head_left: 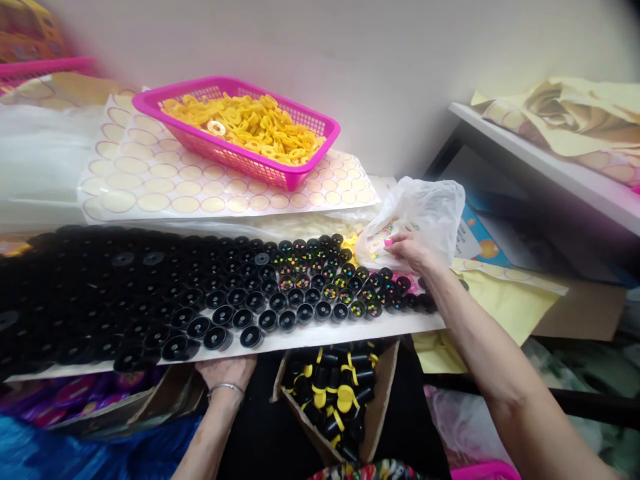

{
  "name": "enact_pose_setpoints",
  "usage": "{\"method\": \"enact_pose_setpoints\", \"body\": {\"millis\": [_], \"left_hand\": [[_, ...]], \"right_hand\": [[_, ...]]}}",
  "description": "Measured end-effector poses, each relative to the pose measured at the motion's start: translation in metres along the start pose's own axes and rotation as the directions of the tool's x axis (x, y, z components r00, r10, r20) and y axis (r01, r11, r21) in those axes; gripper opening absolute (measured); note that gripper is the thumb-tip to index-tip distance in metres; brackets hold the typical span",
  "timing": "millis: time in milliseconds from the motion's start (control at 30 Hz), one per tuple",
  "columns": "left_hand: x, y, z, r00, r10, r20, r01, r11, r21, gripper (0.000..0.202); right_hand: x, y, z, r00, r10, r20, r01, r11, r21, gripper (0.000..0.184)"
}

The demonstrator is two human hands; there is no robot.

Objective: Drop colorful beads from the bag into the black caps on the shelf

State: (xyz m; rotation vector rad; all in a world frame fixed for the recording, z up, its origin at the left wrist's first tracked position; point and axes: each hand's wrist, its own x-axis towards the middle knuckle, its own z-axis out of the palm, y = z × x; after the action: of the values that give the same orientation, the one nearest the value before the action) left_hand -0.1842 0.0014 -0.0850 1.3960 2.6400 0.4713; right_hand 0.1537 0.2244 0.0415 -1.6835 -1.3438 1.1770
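My right hand [411, 249] reaches into the mouth of a clear plastic bag [430, 207] that holds small coloured beads or candies. Its fingers are drawn together, and a small pink spot shows at their tips; I cannot tell whether it is a held thing or a nail. Left of the bag, many small black cups [251, 336] stand upright in rows on a white board [325, 331]. Several cups on the right side contain coloured pieces [331, 291]. My left hand [230, 368] is at the board's front edge, its fingers hidden beneath it.
A pink basket [295, 177] of yellow rings [240, 127] stands behind on sticker sheets [220, 203]. Below the board, a cardboard box [386, 400] holds black containers with yellow caps [345, 398]. A shelf [550, 173] with paper juts in at right.
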Motion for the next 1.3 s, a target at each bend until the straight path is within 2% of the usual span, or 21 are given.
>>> {"method": "enact_pose_setpoints", "body": {"millis": [133, 433, 533, 667, 800, 967, 1033, 1133, 1233, 1300], "left_hand": [[0.000, -0.005, 0.005, 0.997, 0.079, -0.025, -0.074, 0.985, 0.156, 0.038], [0.004, -0.012, 0.013, 0.980, 0.166, -0.111, -0.141, 0.969, 0.201, 0.043], [0.003, -0.014, 0.015, 0.970, 0.198, -0.140, -0.166, 0.963, 0.210, 0.044], [0.001, -0.014, 0.015, 0.979, 0.168, -0.117, -0.134, 0.956, 0.260, 0.045], [0.001, -0.013, 0.014, 0.986, 0.135, -0.093, -0.104, 0.954, 0.281, 0.043], [0.000, -0.013, 0.015, 0.989, 0.124, -0.081, -0.104, 0.969, 0.223, 0.041], [0.000, -0.013, 0.014, 0.990, 0.123, -0.066, -0.107, 0.972, 0.207, 0.040], [0.000, -0.011, 0.012, 0.993, 0.107, -0.058, -0.093, 0.974, 0.205, 0.040], [0.000, -0.010, 0.011, 0.994, 0.090, -0.061, -0.075, 0.973, 0.217, 0.041], [0.000, -0.011, 0.012, 0.991, 0.115, -0.063, -0.098, 0.969, 0.227, 0.042]], "right_hand": [[0.005, 0.006, 0.000, 0.998, 0.057, 0.016, -0.057, 0.998, 0.005, 0.018], [0.011, 0.010, -0.003, 0.995, 0.066, 0.077, -0.076, 0.988, 0.132, 0.021], [0.009, 0.009, -0.002, 0.994, 0.016, 0.109, -0.038, 0.979, 0.202, 0.024], [-0.004, -0.001, 0.002, 0.981, -0.106, 0.160, 0.050, 0.945, 0.323, 0.027], [-0.014, -0.010, 0.010, 0.972, -0.166, 0.163, 0.105, 0.938, 0.330, 0.024], [-0.012, -0.012, 0.014, 0.961, -0.196, 0.197, 0.125, 0.939, 0.321, 0.021], [-0.009, -0.010, 0.013, 0.967, -0.162, 0.198, 0.085, 0.934, 0.347, 0.019], [-0.004, -0.004, 0.010, 0.977, -0.035, 0.211, -0.055, 0.913, 0.404, 0.019], [0.000, 0.001, 0.007, 0.963, 0.058, 0.265, -0.169, 0.893, 0.418, 0.019], [0.003, 0.004, 0.006, 0.954, 0.074, 0.289, -0.196, 0.887, 0.417, 0.018]]}}
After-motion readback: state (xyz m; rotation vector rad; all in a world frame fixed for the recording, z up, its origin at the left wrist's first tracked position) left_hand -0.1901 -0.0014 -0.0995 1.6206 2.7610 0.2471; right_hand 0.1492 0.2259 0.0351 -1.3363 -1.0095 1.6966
